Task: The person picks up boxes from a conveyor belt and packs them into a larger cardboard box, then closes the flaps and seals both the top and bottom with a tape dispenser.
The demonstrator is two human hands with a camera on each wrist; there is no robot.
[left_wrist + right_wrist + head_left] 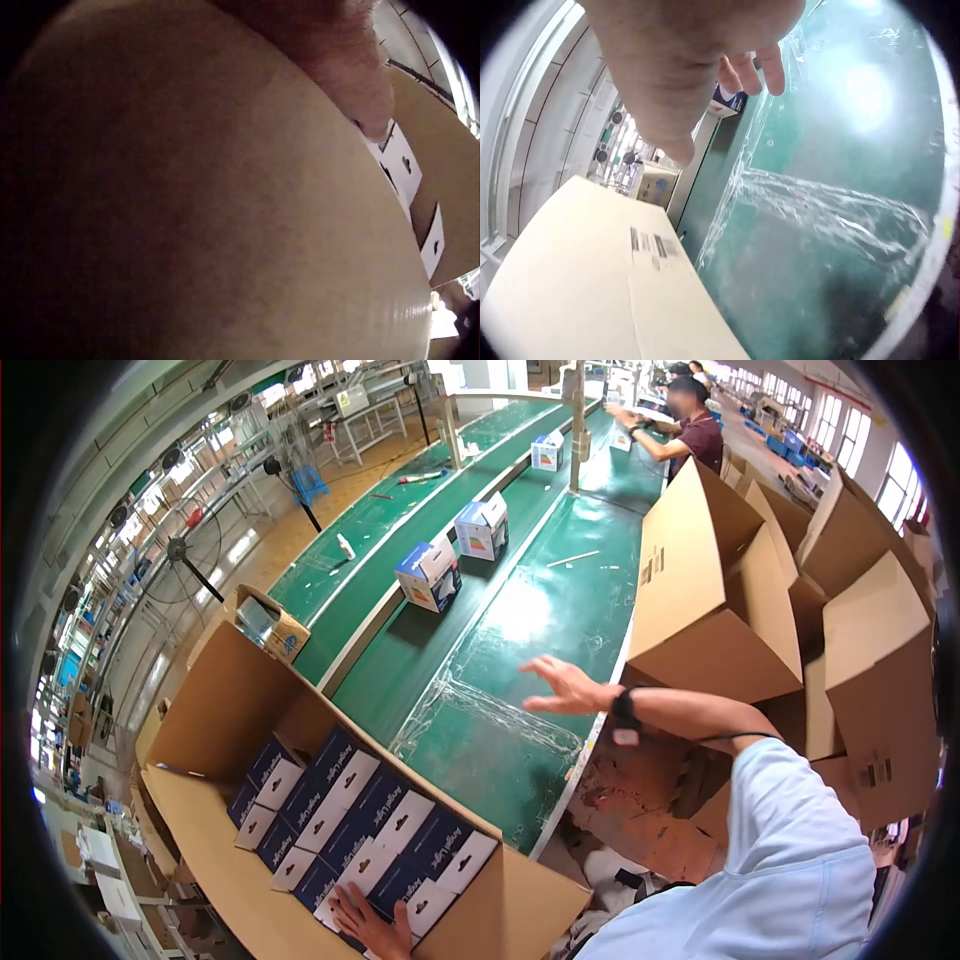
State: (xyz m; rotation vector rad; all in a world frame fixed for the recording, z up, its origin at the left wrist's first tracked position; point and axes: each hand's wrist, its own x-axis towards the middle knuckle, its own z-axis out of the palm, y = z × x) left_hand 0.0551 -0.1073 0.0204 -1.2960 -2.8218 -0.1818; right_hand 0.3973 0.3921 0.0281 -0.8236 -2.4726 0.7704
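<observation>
A carton (205, 710) holds rows of packed boxes (380, 808), the left hand (372, 922) on them, fingers apart; the carton's fullness is hard to judge. Unpacked boxes (427, 576) stand on the belt (385, 652); the right hand (570, 688), fingers spread, holds nothing.

Matt cardboard carton (225, 685), smooth paperboard boxes (345, 785), glossy tabletop (590, 600)

A bottle (346, 547) is on the desk (375, 525); left of it stands a fan (178, 550). Farther off is a person (697, 445) in dark red, windows (856, 435) to the right.
</observation>
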